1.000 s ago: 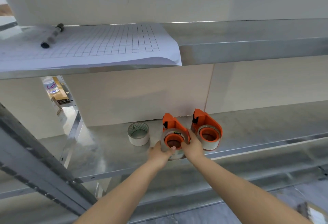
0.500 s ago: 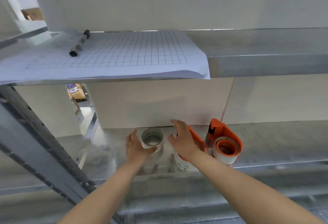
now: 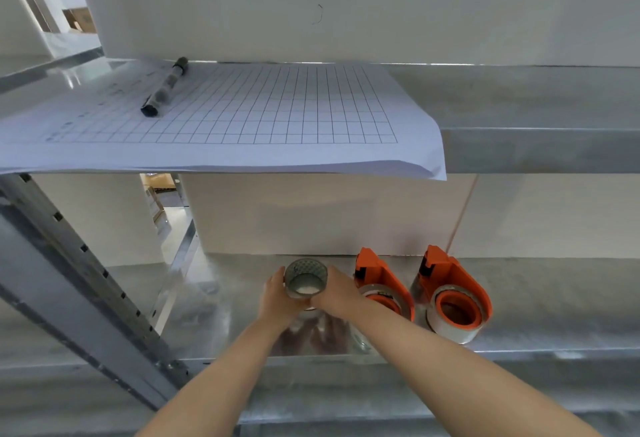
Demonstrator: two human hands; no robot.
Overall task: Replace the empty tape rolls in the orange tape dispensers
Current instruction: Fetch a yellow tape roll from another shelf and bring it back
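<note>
Roll (image 3: 305, 282) was gripped between both hands: L hand (image 3: 277, 298) curled round its left side, R hand (image 3: 337, 293) round its right, open core facing camera. Roll sat over lower shelf (image 3: 554, 298), just left of dispenser 1 (image 3: 381, 280); R wrist hid part of that one's front. Dispenser 2 (image 3: 453, 294) stood beside it to the right, both w/ tape on orange hubs. Upper shelf (image 3: 536, 100): grid sheet (image 3: 259, 118) w/ marker (image 3: 164, 87) on it.

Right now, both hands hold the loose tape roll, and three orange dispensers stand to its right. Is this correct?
No: the head view shows two orange dispensers, not three. The left hand and right hand do hold the loose tape roll.
</note>
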